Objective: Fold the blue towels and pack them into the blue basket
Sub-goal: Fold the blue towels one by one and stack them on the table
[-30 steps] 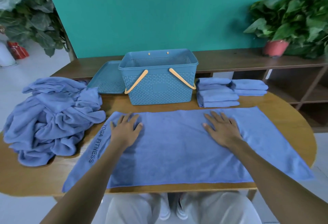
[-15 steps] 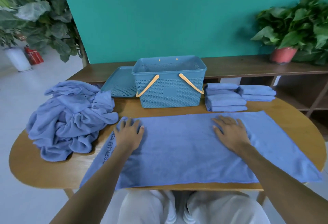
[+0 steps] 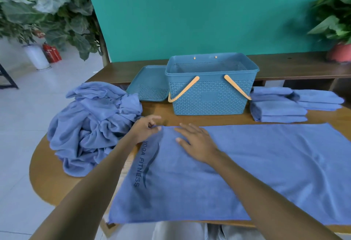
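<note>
Where the left hand (image 3: 145,128) meets the flat blue rectangular towel (image 3: 237,171), its grip is a pinch: curled fingers and thumb nip the towel's far left corner. Right hand (image 3: 197,142) lies just beside it, palm down on the cloth, fingers spread straight and pressing the fabric near that same corner. Towel is laid out full length across the near half of the oval wooden desk (image 3: 47,179); dark "YOGA FITNESS" lettering runs along its left end; near edge hangs slightly over the desk front.

Left of the hands: crumpled heap of unfolded blue towels (image 3: 91,125), on the desk, touching or nearly touching the left wrist.

Behind the flat towel: blue perforated plastic basket (image 3: 210,87), upright, orange handles folded down against its front wall, interior looks empty as far as visible. Matching blue perforated lid (image 3: 150,83) lies flat just left of it. Right of the basket: two stacks of folded blue towels (image 3: 279,108), side by side, near stack taller.
</note>
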